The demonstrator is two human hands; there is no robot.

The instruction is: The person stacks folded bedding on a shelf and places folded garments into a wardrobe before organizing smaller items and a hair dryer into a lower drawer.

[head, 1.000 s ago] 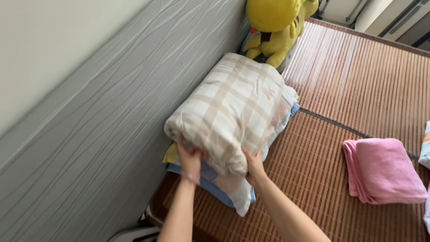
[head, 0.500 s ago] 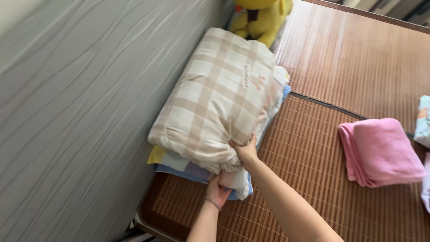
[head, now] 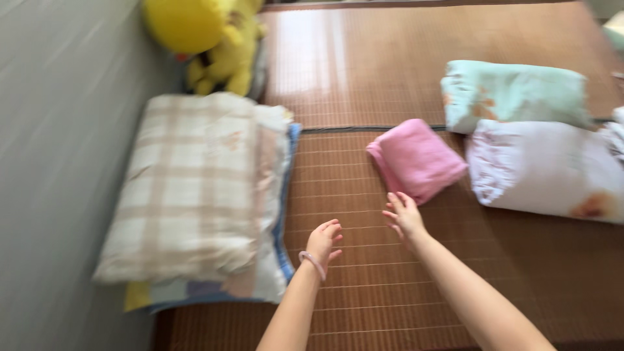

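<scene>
Pink folded towel point(head: 416, 158) sits on the woven mat point(head: 364, 260), just past your right hand point(head: 405, 218), whose fingers are spread and empty. Your left hand point(head: 323, 239) hovers open too, beside the plaid quilt point(head: 188, 185) stacked against the wall.

A big yellow plush toy point(head: 201, 36) sits at the upper left of the frame, against the grey wall point(head: 52, 162) running down the left edge. Below it, a folded beige-and-white checked quilt point(head: 185, 188) lies on top of a flatter blue-edged pastel pillow point(head: 273, 260), which peeks out along the right and bottom sides. At the upper right lies a rolled mint-green printed blanket point(head: 513, 94), and just below it, touching, a white floral bundle point(head: 552, 169). Everything rests on a brown woven bamboo mat point(head: 364, 71), a dark seam point(head: 364, 128) crossing it mid-frame.
</scene>
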